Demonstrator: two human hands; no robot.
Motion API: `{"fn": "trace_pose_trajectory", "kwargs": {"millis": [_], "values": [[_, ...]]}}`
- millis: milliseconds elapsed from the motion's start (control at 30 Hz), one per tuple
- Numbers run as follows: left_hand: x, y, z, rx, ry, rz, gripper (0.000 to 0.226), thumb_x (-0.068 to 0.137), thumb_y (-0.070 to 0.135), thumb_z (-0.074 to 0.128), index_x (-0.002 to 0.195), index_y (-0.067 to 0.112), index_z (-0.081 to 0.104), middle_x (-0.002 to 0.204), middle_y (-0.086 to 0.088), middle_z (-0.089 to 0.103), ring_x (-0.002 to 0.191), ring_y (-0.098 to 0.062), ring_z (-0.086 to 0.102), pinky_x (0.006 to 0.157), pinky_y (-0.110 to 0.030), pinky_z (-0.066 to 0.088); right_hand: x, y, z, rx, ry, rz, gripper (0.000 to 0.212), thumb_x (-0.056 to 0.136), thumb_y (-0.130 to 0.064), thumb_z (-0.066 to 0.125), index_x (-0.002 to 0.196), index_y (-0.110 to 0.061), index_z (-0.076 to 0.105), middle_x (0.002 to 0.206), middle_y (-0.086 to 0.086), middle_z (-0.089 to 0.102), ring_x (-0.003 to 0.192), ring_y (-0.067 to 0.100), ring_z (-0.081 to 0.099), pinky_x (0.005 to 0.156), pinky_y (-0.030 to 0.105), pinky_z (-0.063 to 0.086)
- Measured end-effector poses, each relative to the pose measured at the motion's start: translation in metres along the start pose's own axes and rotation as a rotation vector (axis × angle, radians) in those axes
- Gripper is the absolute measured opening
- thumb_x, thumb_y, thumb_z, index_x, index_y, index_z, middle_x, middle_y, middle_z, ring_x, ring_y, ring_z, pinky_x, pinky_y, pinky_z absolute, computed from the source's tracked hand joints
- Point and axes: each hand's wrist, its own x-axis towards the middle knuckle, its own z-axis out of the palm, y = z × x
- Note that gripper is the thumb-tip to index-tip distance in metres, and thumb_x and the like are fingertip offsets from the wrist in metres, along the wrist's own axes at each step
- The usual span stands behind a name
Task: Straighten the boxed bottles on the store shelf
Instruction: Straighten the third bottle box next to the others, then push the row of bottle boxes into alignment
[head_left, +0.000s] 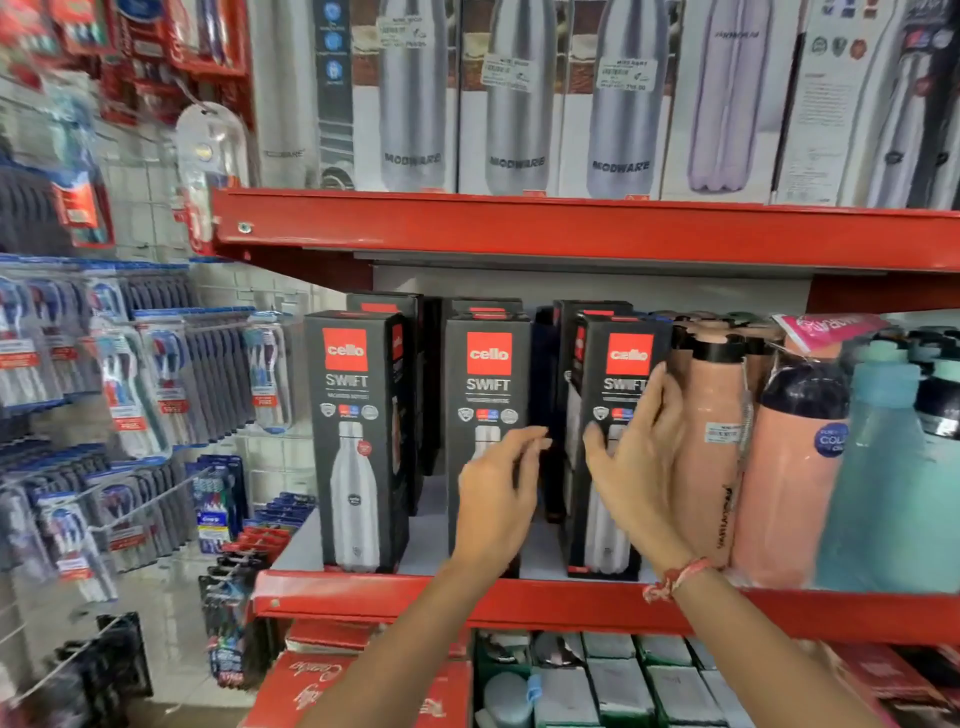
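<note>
Head view: three black boxes are seen along the front of the middle red shelf (519, 597), with more of the same lined up behind them. The right box (621, 395) is turned slightly, its left side panel showing, so it is judged to be the one being squared up. The right hand (636, 467) is laid against its front and right edge, fingers spread and curved round the corner, thumb across the front panel; contact is likely, though a firm clamp cannot be confirmed. The left hand (496, 499) is held in front of the middle box (485, 415), fingers loosely bent and pointing toward the gap between the two boxes; whether it is touching the box cannot be told because of blur. Both hands are apart, one per box, probably so that one box is steadied while the other is turned to face forward. The left box (358, 441) stands apart, upright and untouched. Just right of the right box, a peach bottle (711, 441) stands very close, so little room is left for the fingers there. White boxes are ranged on the shelf above.
</note>
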Motion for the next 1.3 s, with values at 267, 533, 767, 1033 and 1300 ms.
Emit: {"fn": "trace_pose_trajectory", "kwargs": {"millis": [267,533,767,1033,1300], "values": [[0.01,-0.072,-0.125,0.135,0.373,0.094,0.025,0.097,0.014,0.042,0.118,0.012,0.057,0.127,-0.002,0.055,0.123,-0.013,0.046,0.106,-0.026,0.031,-0.059,-0.127,0.078,0.484,-0.215,-0.187,0.047,0.096,-0.018,0.048,0.143,-0.016,0.04,0.137,0.001,0.042,0.129,0.012,0.044,0.108,0.041,0.041],[-0.016,-0.119,-0.153,-0.252,-0.041,-0.307,0.051,0.101,0.042,0.019,0.15,0.034,0.011,0.156,0.023,0.013,0.14,0.014,0.01,0.103,0.005,0.01,-0.127,-0.134,0.135,0.633,-0.635,0.158,0.068,0.093,-0.054,0.042,0.141,-0.062,-0.006,0.156,-0.033,-0.005,0.141,-0.013,-0.001,0.121,0.036,0.009],[-0.029,-0.117,-0.178,-0.279,-0.263,-0.378,0.05,0.098,0.047,0.01,0.147,0.045,0.0,0.151,0.032,0.005,0.138,0.011,0.006,0.106,-0.005,0.009,-0.133,-0.142,0.128,0.53,-0.68,0.173,0.076,0.091,-0.059,0.04,0.134,-0.063,-0.021,0.156,-0.029,-0.01,0.146,0.002,-0.003,0.12,0.042,0.007],[-0.037,-0.109,-0.171,-0.22,-0.214,-0.359,0.05,0.097,0.054,0.017,0.144,0.047,0.002,0.152,0.03,0.005,0.144,0.004,0.006,0.116,-0.023,0.009,-0.134,-0.141,0.116,0.41,-0.616,0.116,0.069,0.092,-0.059,0.039,0.142,-0.059,-0.01,0.157,-0.026,0.008,0.147,0.01,0.016,0.12,0.043,0.019],[-0.047,-0.063,-0.116,-0.225,-0.125,-0.138,0.039,0.099,0.04,0.032,0.132,0.024,0.044,0.127,0.012,0.052,0.12,0.005,0.047,0.101,-0.014,0.037,-0.124,-0.089,0.072,0.339,0.025,0.2,0.064,0.095,-0.051,0.041,0.15,-0.032,0.015,0.153,0.001,0.02,0.144,0.017,0.015,0.115,0.039,0.019]]}}
